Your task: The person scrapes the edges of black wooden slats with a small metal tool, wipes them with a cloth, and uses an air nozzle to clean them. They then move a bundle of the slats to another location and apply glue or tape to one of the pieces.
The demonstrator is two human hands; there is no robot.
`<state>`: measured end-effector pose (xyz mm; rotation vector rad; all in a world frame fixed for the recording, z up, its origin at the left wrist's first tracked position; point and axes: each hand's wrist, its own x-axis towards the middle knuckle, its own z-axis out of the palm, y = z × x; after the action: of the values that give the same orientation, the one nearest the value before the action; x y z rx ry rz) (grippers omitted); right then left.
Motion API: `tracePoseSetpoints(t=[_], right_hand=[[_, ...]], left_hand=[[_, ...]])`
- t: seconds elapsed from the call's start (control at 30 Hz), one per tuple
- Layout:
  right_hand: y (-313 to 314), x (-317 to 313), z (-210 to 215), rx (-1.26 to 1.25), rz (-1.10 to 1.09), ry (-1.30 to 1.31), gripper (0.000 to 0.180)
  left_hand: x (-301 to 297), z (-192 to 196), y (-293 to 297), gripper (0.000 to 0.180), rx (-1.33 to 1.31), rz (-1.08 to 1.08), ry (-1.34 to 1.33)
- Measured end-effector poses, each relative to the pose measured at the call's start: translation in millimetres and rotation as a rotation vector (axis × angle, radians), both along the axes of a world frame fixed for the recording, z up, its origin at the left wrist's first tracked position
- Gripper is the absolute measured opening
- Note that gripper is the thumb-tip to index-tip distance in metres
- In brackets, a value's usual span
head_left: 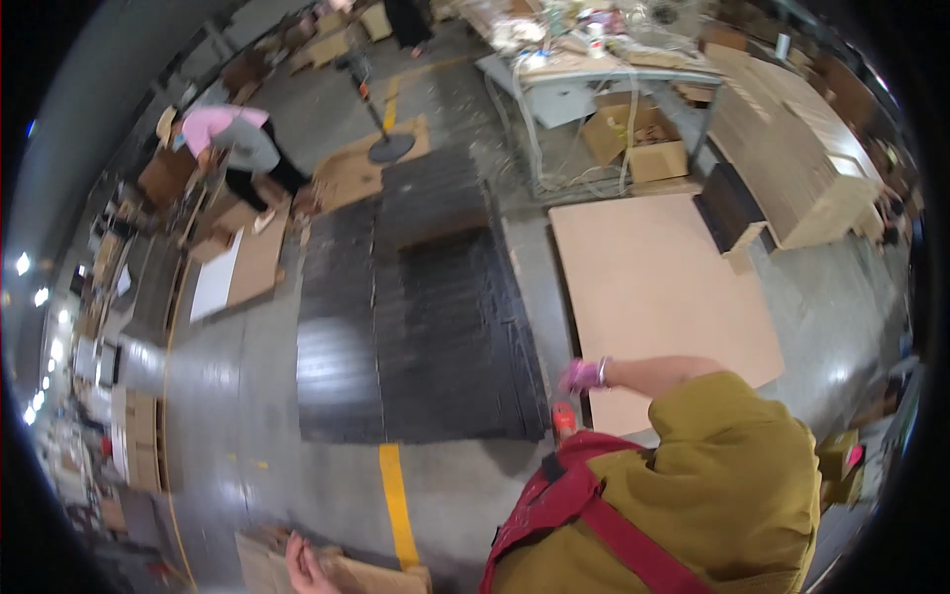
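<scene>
My left hand (303, 566) comes in from the lower edge and rests flat on a piece of brown cardboard (368, 576) on the floor, fingers spread and holding nothing. My right hand is out of the picture. Close on my right, another person in an olive shirt with red straps (732, 475) bends over. That person's arm reaches left, and their hand in a pink glove (582, 375) hangs above a small red and orange object (563, 418), at the edge of a large tan board (658, 287).
Black slatted mats (426, 317) cover the middle of the concrete floor, with a yellow line (396, 500) in front. A second person in a pink top (236, 139) bends over cardboard at the far left. Boxes, a cluttered table (594, 69) and stacked wooden panels (802, 158) stand behind.
</scene>
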<state>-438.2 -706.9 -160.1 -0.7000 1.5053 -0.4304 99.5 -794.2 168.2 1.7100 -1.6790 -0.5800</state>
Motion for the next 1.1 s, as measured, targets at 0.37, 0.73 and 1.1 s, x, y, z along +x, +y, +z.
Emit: tracePoseSetpoints(t=[0.37, 0.73, 1.1], right_hand=[[-53, -122, -27, -0.257, 0.336, 0.351, 0.015], [-256, -155, 30, -0.273, 0.895, 0.533, 0.029], [-369, -262, -7, -0.381, 1.007, 0.792, 0.017]], left_hand=[[6, -94, 29, 0.027, 0.391, 0.029, 0.110], [-67, -116, 70, 0.031, 0.587, 0.465, 0.201], [-197, -143, -33, 0.041, 0.793, -0.057, 0.134]])
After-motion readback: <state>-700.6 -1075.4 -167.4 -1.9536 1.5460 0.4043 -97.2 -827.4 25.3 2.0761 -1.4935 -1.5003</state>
